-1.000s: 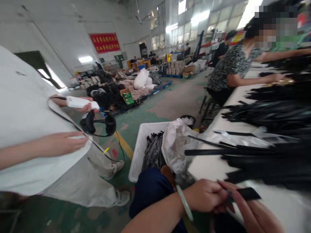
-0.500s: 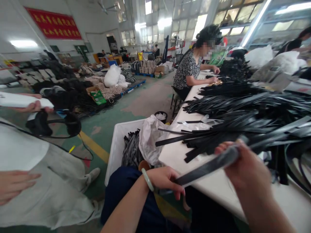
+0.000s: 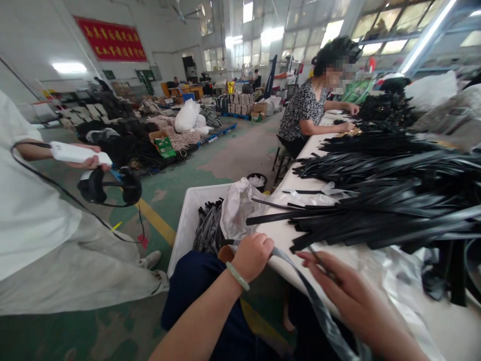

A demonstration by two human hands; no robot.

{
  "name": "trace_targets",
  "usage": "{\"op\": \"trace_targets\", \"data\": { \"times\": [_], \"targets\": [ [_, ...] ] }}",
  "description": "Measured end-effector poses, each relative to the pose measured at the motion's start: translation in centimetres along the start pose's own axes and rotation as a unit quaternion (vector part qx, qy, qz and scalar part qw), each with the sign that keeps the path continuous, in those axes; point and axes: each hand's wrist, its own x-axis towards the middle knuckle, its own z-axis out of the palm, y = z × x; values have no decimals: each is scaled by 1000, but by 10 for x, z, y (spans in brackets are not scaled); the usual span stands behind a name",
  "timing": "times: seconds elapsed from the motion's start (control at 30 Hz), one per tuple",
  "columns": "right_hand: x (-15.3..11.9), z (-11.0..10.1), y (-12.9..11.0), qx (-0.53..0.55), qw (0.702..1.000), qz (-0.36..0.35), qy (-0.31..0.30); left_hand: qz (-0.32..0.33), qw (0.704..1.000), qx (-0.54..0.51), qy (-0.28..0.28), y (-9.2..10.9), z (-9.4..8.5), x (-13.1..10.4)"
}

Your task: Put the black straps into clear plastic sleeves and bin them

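Observation:
My left hand (image 3: 252, 255), with a pale green bangle on the wrist, is closed on a long grey strap (image 3: 319, 313) in clear wrap. The strap runs from that hand down to the right, past my lap. My right hand (image 3: 340, 293) lies just right of the strap at the edge of the white table (image 3: 285, 235). Its fingertips pinch a thin dark strip (image 3: 318, 259). A big heap of black straps (image 3: 379, 200) lies on the table right behind both hands.
A white bin (image 3: 188, 220) with grey strips and a crumpled white bag (image 3: 240, 205) stands left of the table. A person in white stands at left holding a white device (image 3: 75, 153) and black headphones (image 3: 108, 186). A co-worker (image 3: 304, 108) sits further along the table.
The view swung from the standing person towards the table. The strap, held up level between both hands, now hangs down from my left hand. My right hand has dropped to the table edge.

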Motion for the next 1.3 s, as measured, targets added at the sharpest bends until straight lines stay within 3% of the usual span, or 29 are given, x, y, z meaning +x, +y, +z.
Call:
{"op": "trace_targets", "data": {
  "times": [0.13, 0.2, 0.27, 0.43, 0.73, 1.03, 1.2, 1.3],
  "targets": [
    [15, 55, 16, 47, 995, 18, -82, 64, 997, 27, 24, 2, 1, -4],
    [18, 67, 24, 40, 992, 39, -109, 83, 996, 29, 26, -1, 2, -7],
    [18, 64, 28, 27, 989, 70, -124, 59, 998, 27, 20, -8, 0, -9],
    [14, 39, 25, 9, 984, 116, -134, -71, 997, 3, -1, -24, -5, -12],
    [13, 43, 18, -61, 984, 89, -139, 2, 1000, -7, -25, -7, 3, -11],
    [8, 80, 18, -10, 987, 73, -141, 95, 995, 3, -5, 8, 19, -17],
    [15, 90, 19, 75, 983, 76, -149, 77, 997, -25, 20, 9, 6, -21],
    [23, 87, 10, 137, 977, 66, -150, 14, 997, -51, 53, 3, -8, -24]
  ]
}}
